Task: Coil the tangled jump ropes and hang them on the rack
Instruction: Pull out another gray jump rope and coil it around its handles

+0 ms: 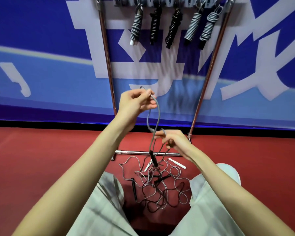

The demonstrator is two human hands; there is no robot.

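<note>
Pulling the grey rope [157, 110] free looks like the risky bit here, since its lower end runs down past a black handle [154, 158] straight into the tangle [157, 186] on the red floor [41, 150]. If the person keeps lifting, that handle could probably snag other loops and drag the whole mess up, or cinch a knot tighter. The loop between the hands could also slip, because both grips look like light fingertip pinches rather than full fists. The left hand [136, 101] is up high, pinching the top of the grey rope between thumb and fingers. The right hand [173, 139] sits lower and nearer the person, fingers curled around the same rope plus what looks like a darker strand, though that part is too blurry to be sure. So the rope hangs as a loop between the two hands, well above the pile, which lies between the person's knees along with white handles [176, 163]. The rack [209, 68] stands just behind with five coiled ropes [173, 26] already hung up top, well apart from the hands.
</note>
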